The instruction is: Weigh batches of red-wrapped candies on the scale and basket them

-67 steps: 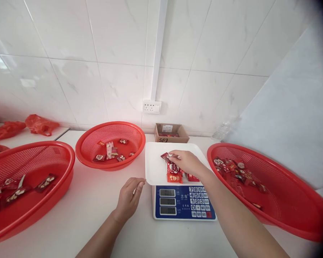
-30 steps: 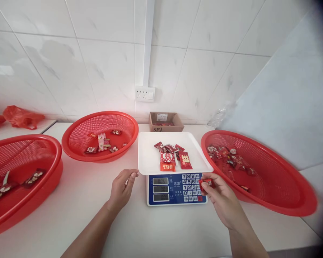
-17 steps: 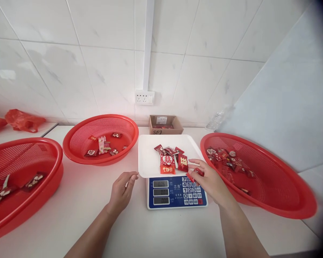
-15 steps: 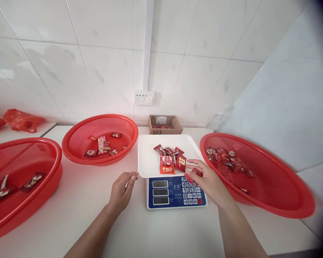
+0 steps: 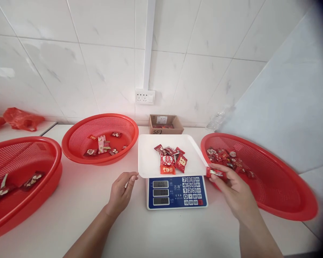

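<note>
My right hand [image 5: 233,182] pinches a red-wrapped candy [image 5: 215,173] between the scale and the near edge of the right basket [image 5: 280,209]. Several more red wrapped candies [image 5: 168,159] lie in a small heap on the white tray [image 5: 148,150] of the digital scale [image 5: 177,193]. Left of the scale, my left hand [image 5: 123,188] is closed, its thumb and curled fingers near the tray's front left corner. Nothing shows in its fingers. Inside the right basket, a pile of red wrapped candies [image 5: 226,157] lies against the left side.
Two red plastic baskets, a rear one [image 5: 72,152] and a nearer one [image 5: 43,193], stand on the left with some wrapped sweets inside. A cardboard box [image 5: 166,125] sits behind the scale. Red plastic bags [image 5: 23,119] lie far left, and clear plastic [image 5: 216,120] rests by the wall.
My right hand has moved right, from over the scale's keys to the right basket's edge, with the red candy still in it. My left hand has stayed in place.
</note>
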Tool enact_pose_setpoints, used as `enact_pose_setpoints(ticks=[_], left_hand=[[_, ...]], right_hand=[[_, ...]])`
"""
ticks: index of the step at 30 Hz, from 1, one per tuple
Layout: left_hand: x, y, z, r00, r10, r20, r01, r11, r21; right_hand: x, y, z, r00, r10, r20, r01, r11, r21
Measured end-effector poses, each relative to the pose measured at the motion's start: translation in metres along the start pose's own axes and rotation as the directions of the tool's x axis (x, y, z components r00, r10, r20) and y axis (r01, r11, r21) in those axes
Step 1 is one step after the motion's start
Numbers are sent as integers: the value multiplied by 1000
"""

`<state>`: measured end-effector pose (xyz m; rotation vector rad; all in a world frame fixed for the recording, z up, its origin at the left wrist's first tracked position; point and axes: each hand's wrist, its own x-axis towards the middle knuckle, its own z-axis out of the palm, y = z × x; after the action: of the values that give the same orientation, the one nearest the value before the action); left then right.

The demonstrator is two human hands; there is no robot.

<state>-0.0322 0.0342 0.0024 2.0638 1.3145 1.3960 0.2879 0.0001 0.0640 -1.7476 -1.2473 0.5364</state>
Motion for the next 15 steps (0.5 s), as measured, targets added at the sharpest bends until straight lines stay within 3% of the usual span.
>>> enact_pose_setpoints(ticks=[3, 7, 11, 15], left_hand=[[-1, 0, 1, 1000, 1, 3, -1, 1000, -9], [-1, -1, 1, 1000, 6, 2, -6, 1000, -7], [0, -1, 0, 1000, 4, -2, -4, 1000, 8], [0, -1, 1, 1000, -13, -7, 13, 1000, 13]], right_hand=[[3, 8, -19, 979, 24, -203, -57, 985, -160], [4, 18, -27, 937, -159, -311, 51, 943, -327], [-10, 29, -7, 875, -262, -408, 166, 953, -254], [-26, 51, 26, 862, -339, -377, 304, 941, -150]])
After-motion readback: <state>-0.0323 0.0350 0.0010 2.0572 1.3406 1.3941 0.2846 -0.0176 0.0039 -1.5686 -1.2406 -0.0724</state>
